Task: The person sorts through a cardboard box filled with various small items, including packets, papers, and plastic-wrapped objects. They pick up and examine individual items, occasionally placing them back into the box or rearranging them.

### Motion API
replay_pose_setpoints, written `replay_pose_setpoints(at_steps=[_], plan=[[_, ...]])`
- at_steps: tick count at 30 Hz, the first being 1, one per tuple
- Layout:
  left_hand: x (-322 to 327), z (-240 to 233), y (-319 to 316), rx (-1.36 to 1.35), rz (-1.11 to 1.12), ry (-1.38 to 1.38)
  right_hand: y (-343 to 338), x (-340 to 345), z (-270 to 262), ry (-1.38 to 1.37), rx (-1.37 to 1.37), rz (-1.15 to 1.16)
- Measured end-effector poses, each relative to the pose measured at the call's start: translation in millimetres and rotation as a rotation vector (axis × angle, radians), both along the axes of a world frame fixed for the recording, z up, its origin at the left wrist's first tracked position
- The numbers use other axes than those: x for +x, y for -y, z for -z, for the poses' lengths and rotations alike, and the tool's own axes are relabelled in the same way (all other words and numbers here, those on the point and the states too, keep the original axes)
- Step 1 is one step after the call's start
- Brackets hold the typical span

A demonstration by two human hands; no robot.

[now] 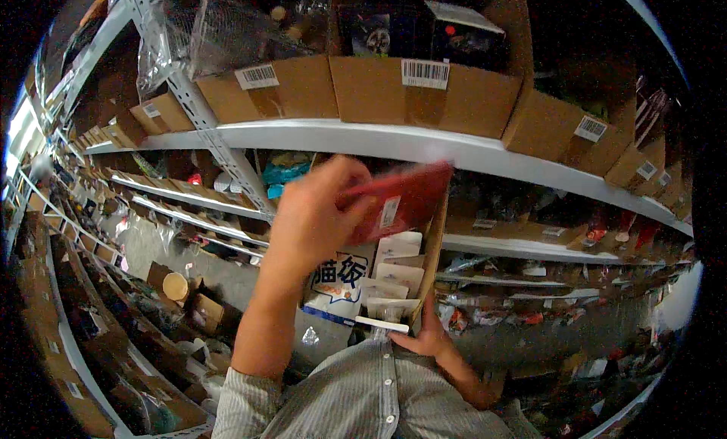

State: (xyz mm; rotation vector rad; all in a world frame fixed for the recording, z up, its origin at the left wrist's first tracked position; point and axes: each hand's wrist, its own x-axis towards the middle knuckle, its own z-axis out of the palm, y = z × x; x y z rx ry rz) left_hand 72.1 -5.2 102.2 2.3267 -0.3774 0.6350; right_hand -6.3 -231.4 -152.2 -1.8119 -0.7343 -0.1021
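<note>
My left hand (321, 212) grips a red flat packet (417, 197) by its left end, above an open cardboard box (436, 240). The packet carries a white label and its edges are blurred. At the near right corner of the box, my right hand (429, 337) holds it from the side, fingers partly hidden. Inside the box, several white cards or flat packs (400, 277) stand in an overlapping row. To their left lies a white bag with a blue lower edge (335, 285), bearing large printed writing. My left forearm covers part of this bag.
A white metal shelf beam (363, 135) crosses just beyond my hands, carrying cardboard bins (369, 92) with barcode labels. A perforated upright (199, 109) stands at left. Lower shelves (500, 248) run to the right. Opened cartons (207, 314) sit on the aisle floor.
</note>
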Motion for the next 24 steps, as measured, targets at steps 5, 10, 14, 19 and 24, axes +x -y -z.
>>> replay_pose_setpoints(at_steps=[5, 10, 14, 19, 24], plan=[[13.7, -28.3, 3.8, 0.078, 0.192, 0.296, 4.9, -0.2, 11.0, -0.092, 0.007, -0.014], [6.7, -41.9, 14.6, 0.515, 0.39, 0.534, 7.7, -2.0, 24.8, -0.132, 0.001, -0.011], [5.2, -41.9, 5.6, 0.621, 0.334, 0.44, 6.9, -5.7, 27.0, -0.213, 0.064, -0.016], [13.4, -26.9, 9.3, 0.672, 0.396, 0.412, 8.2, -5.1, 38.0, -0.22, 0.06, 0.009], [46.3, 11.5, 32.1, 0.736, 0.441, 0.226, 4.8, -2.8, 12.8, -0.167, 0.046, 0.036]])
